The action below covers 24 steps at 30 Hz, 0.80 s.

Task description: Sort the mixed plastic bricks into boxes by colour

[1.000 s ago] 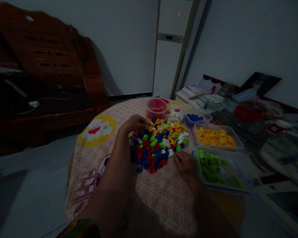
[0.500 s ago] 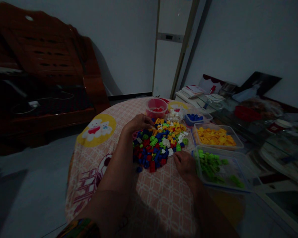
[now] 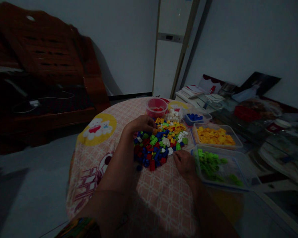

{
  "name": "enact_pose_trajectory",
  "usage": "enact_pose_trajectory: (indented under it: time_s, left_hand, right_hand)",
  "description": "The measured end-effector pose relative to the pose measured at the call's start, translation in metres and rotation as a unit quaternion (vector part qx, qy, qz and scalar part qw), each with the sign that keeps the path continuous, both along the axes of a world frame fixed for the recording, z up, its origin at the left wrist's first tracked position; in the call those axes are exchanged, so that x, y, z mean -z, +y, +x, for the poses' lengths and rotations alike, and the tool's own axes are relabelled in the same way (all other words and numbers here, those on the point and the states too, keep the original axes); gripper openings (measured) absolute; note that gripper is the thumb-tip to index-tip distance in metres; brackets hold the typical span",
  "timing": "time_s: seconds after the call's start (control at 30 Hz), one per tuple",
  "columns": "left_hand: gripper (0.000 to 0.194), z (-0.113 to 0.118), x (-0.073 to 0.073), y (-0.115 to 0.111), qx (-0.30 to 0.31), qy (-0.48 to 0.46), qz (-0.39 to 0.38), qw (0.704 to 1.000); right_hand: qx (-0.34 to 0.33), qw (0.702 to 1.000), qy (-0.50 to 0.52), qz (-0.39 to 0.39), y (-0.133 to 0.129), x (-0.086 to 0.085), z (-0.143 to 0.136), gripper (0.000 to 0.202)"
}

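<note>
A pile of mixed building blocks point(image 3: 159, 142) in red, blue, green, yellow and white lies on the round table. My left hand point(image 3: 142, 124) is over the pile's upper left edge, its fingers bent together at the blocks; what they hold, if anything, is hidden. My right hand point(image 3: 184, 162) rests at the pile's lower right, fingers curled in, close to a white block point(image 3: 170, 151). Behind the pile stands a pink tub point(image 3: 156, 107) with red blocks. To the right are a box of blue blocks point(image 3: 186, 123), a box of yellow blocks point(image 3: 217, 145) and a box of green blocks point(image 3: 224, 187).
A patterned cloth point(image 3: 159, 188) covers the table. Papers point(image 3: 191, 91), a red-and-white cup point(image 3: 279, 125) and other clutter stand on a glass table at the right. A wooden bench point(image 3: 47, 62) is at the left, and a tall white cabinet point(image 3: 167, 62) stands behind.
My left hand has shifted slightly to the right over the blocks. My right hand has barely moved.
</note>
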<state>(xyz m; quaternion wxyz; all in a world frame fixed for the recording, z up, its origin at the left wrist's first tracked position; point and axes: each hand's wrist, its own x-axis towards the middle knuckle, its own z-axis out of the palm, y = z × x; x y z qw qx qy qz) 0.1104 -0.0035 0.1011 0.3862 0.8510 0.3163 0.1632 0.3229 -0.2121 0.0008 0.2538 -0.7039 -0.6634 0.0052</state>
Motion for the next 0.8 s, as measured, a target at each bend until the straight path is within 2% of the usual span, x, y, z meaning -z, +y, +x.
enact_pose_trajectory:
  time_s: [0.23,0.33,0.5,0.63,0.8]
  left_hand:
    - [0.021,0.017,0.001,-0.005,0.036,0.029,-0.01,0.999]
    - [0.025,0.031,0.005,-0.009,0.045,0.064,0.021,0.997]
    - [0.029,0.049,0.017,-0.01,0.022,0.096,0.074,0.992]
    - [0.028,0.047,0.02,-0.008,0.001,0.085,0.079,0.993]
    - [0.029,0.036,0.016,-0.004,-0.029,0.063,0.083,0.994]
  right_hand:
    - [-0.006,1.0,0.0,0.004,0.0,0.0,0.0,0.022]
    - [-0.006,1.0,-0.003,0.006,0.0,0.0,0.0,0.021]
    - [0.002,1.0,-0.008,0.006,-0.001,0.0,0.0,0.022]
    - [-0.001,1.0,-0.008,-0.005,-0.001,-0.002,-0.001,0.021]
    - [0.0,1.0,-0.01,-0.006,0.0,-0.003,-0.001,0.021]
